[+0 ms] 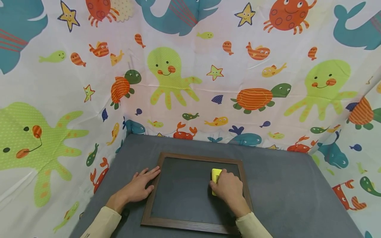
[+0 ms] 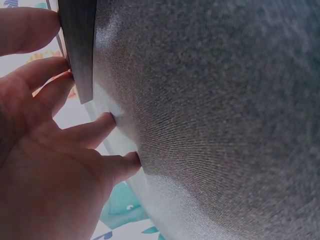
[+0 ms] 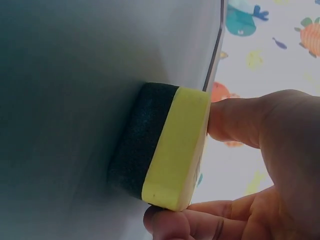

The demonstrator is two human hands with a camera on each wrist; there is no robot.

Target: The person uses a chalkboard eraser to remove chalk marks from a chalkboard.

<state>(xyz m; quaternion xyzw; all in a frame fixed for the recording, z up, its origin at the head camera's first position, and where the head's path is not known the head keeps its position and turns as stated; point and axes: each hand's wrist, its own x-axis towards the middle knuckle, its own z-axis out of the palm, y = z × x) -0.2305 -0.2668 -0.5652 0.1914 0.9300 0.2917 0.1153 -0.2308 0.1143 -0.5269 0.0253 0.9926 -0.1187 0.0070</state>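
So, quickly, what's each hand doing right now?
Left hand: open, touching the frame.
Right hand: closed, holding the eraser against the board.

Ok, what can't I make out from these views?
Eraser lettering: head view, too small, partly under the right hand.
Eraser underside: right wrist view, hidden, facing the board.
Frame, lower right corner: head view, behind the right sleeve.
Dark shape by left cuff: head view, too dark to identify.
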